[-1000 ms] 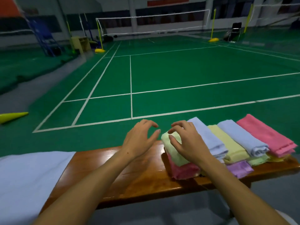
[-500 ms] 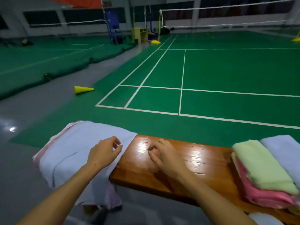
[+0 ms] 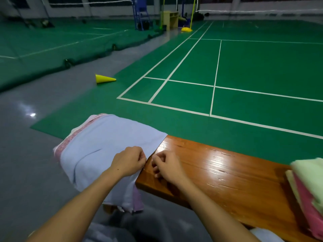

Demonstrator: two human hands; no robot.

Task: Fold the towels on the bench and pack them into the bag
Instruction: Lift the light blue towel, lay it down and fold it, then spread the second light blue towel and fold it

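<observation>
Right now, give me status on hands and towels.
Left hand pinching edge of blue towel; right hand curled beside it, empty. Folded stack far right on bench. Nothing blocking.

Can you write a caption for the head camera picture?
Left hand pinches the blue towel at the bench end.

Both grips sit side by side at the counter's (image 3: 227, 173) left end. Left of the left grip (image 3: 130, 161), the draped towels (image 3: 104, 147) cover that end. Far right of the right grip (image 3: 167, 165), a folded stack (image 3: 309, 182) rests on the counter. Beyond both grips, a cone (image 3: 104, 78) lies on the floor.
</observation>
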